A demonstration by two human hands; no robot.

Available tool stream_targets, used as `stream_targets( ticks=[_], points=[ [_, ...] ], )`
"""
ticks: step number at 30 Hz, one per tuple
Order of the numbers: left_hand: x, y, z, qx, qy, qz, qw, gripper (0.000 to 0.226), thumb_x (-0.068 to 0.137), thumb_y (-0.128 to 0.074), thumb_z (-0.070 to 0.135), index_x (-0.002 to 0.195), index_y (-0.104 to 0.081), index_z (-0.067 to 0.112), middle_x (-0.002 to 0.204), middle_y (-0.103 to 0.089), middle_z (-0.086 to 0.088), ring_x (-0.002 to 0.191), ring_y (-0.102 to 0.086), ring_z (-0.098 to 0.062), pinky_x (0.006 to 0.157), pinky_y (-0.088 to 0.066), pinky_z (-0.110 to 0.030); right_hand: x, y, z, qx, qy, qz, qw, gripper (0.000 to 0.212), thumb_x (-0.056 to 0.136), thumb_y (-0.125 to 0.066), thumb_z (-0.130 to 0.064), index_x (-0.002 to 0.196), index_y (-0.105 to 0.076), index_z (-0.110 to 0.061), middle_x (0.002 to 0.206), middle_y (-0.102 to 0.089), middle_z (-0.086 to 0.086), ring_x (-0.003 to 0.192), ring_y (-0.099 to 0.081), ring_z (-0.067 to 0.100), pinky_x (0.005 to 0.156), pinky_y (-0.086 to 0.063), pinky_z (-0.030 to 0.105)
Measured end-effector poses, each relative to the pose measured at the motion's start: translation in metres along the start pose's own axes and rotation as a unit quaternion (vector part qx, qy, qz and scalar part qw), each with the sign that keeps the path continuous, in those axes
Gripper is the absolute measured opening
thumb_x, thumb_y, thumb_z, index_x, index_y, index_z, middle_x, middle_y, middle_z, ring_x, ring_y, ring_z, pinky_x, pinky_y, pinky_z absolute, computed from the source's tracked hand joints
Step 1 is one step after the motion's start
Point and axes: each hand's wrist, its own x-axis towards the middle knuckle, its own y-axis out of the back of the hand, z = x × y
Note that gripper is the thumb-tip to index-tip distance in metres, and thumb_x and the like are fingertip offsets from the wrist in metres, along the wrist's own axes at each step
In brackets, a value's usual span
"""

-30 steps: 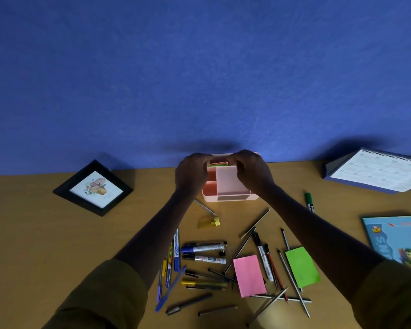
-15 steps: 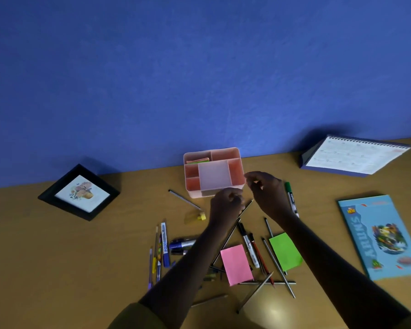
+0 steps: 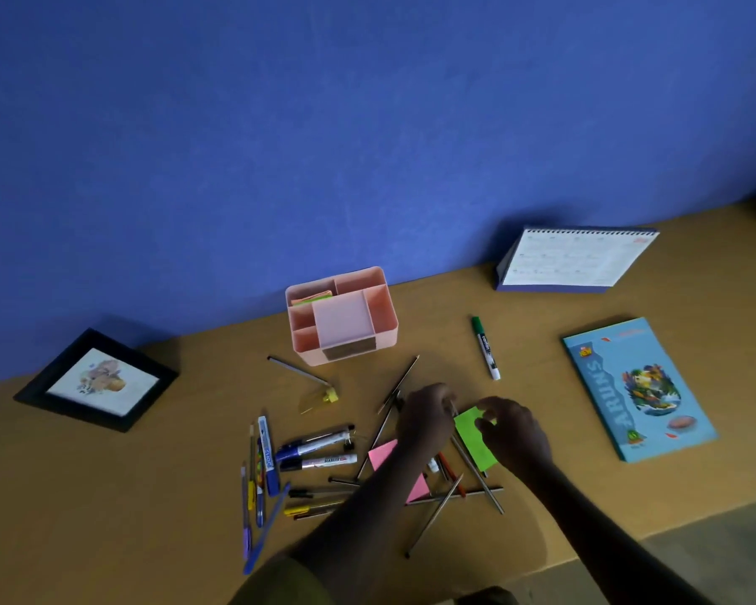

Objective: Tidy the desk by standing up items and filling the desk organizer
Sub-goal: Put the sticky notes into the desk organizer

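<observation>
pinching far edge of green note [image 3: 473, 444] w/ right hand [image 3: 513, 434]; left hand [image 3: 426, 414] grip can't tell; organizer [image 3: 387, 336] well apart.

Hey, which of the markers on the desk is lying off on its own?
The green-capped white marker, alone to the right of the pink plastic organizer; the blue-capped marker and black-capped marker lie side by side.
</observation>
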Motion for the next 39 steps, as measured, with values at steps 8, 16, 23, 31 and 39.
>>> stream_targets(
  ticks=[8,16,23,31,39],
  points=[
    [0.005,-0.021,0.006,0.189,-0.033,-0.048,0.980,0.038,0.098,-0.067,0.002,0.133,-0.070,0.019,0.130,-0.075,-0.005,0.118,-0.072,-0.024,0.093,-0.063,-0.041,-0.027,-0.015,0.036,-0.023,-0.034,-0.030,0.999,0.030,0.099,-0.071,-0.024,0.129,-0.071,-0.023,0.127,-0.072,0.002,0.107,-0.069,0.020,0.084,-0.063,0.044],
    [0.007,-0.031,0.011,0.222,-0.024,-0.032,0.974,0.039,0.101,-0.068,0.009,0.138,-0.067,0.021,0.133,-0.074,-0.004,0.120,-0.072,-0.024,0.090,-0.062,-0.037,-0.028,-0.018,0.038,-0.006,-0.039,-0.010,0.999,0.030,0.100,-0.070,-0.019,0.130,-0.070,-0.019,0.127,-0.073,0.000,0.108,-0.071,0.018,0.080,-0.065,0.038],
    [0.008,-0.030,0.019,0.148,0.004,-0.022,0.989,0.032,0.102,-0.068,0.016,0.134,-0.071,0.020,0.131,-0.075,-0.001,0.116,-0.073,-0.019,0.090,-0.063,-0.035,-0.027,-0.021,0.045,0.010,-0.032,-0.005,0.999,0.033,0.099,-0.072,-0.017,0.131,-0.071,-0.020,0.128,-0.075,0.000,0.107,-0.073,0.015,0.081,-0.065,0.037],
    [0.000,-0.033,0.030,0.009,0.010,-0.054,0.998,0.033,0.097,-0.077,0.019,0.130,-0.074,0.012,0.125,-0.077,-0.006,0.111,-0.074,-0.015,0.070,-0.048,-0.010,-0.031,-0.016,0.053,0.024,0.001,-0.002,1.000,0.036,0.098,-0.073,-0.015,0.132,-0.071,-0.023,0.128,-0.075,-0.004,0.102,-0.072,0.008,0.075,-0.063,0.027],
    [-0.007,-0.008,0.032,-0.078,-0.004,-0.019,0.997,0.016,0.096,-0.075,0.013,0.112,-0.080,0.014,0.109,-0.081,-0.004,0.093,-0.077,-0.016,0.080,-0.067,-0.036,-0.021,0.019,0.044,0.051,0.074,0.093,0.992,0.023,0.098,-0.071,-0.005,0.119,-0.076,-0.012,0.112,-0.079,0.000,0.087,-0.071,0.003,0.070,-0.057,0.018]
  ],
)
